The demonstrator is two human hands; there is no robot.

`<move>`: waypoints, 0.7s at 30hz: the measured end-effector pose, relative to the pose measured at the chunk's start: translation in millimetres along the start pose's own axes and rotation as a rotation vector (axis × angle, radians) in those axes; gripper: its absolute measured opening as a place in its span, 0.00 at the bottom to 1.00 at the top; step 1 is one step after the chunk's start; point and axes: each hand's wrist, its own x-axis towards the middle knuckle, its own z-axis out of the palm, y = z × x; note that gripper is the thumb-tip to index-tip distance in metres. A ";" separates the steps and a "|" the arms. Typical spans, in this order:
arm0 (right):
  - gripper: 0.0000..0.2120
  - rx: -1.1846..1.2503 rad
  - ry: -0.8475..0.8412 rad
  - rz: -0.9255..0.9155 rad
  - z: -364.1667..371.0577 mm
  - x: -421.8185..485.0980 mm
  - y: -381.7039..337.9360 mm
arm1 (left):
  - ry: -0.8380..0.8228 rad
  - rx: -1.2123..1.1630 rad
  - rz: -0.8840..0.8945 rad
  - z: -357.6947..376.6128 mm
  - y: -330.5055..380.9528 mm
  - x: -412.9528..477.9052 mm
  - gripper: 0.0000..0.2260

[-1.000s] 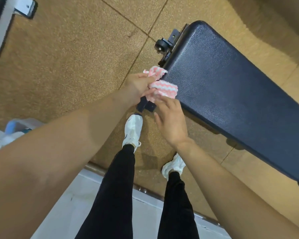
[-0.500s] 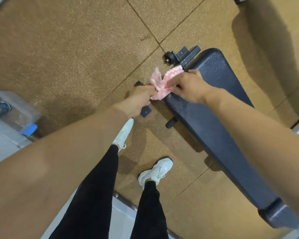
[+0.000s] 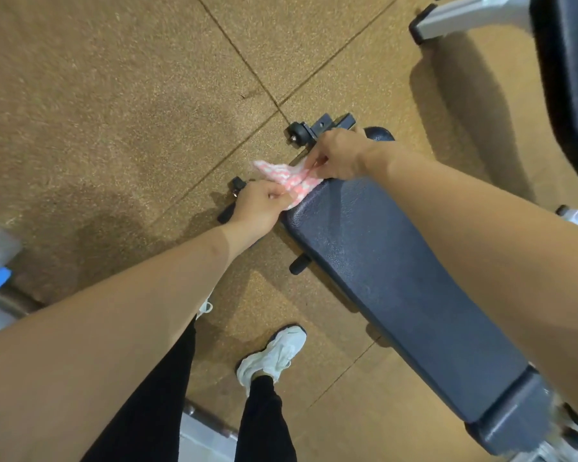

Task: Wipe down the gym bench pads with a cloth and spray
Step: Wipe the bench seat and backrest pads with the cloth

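On my feed the left hand (image 3: 259,203) pinches one end of the pink-and-white cloth (image 3: 286,176). The right hand (image 3: 339,158), just beyond it, pinches the other end. The cloth is stretched between them at the end of the dark bench pad (image 3: 397,288). The right hand hides most of the pad's tip. Just past its knuckles sits a small black wheel (image 3: 296,131). A pale object (image 3: 573,215) beyond the right forearm is cut off, and I can't identify it.
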 end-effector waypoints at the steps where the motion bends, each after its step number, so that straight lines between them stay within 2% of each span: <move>1: 0.08 -0.022 -0.004 0.004 -3.1 0.8 3.7 | -0.019 0.034 0.021 2.9 6.0 1.9 0.12; 6: 0.01 -0.066 0.099 0.021 -10.8 0.3 28.4 | -0.151 0.079 0.079 16.1 36.5 18.3 0.20; 8: 0.07 -0.097 0.174 0.041 -11.4 -4.3 37.3 | -0.217 0.143 0.115 17.0 43.1 25.2 0.23; 9: 0.10 -0.116 0.219 0.060 -10.7 -7.4 40.9 | -0.229 0.199 0.141 16.0 46.1 28.3 0.20; 11: 0.09 -0.132 0.310 0.123 -7.8 -16.9 46.4 | -0.178 0.248 0.185 11.3 53.8 28.9 0.09; 13: 0.06 -0.054 0.400 0.200 -1.6 -29.0 52.7 | -0.109 0.153 0.169 2.6 67.8 28.6 0.11; 15: 0.06 0.220 0.524 0.263 6.0 -45.7 55.9 | -0.064 0.074 0.179 -9.5 87.6 22.0 0.11; 18: 0.05 0.833 0.688 0.285 17.7 -81.4 47.9 | -0.062 0.082 0.241 -23.1 115.2 3.1 0.05; 21: 0.06 1.317 0.736 0.276 43.6 -131.7 27.4 | -0.121 0.060 0.297 -25.5 135.0 -36.4 0.06</move>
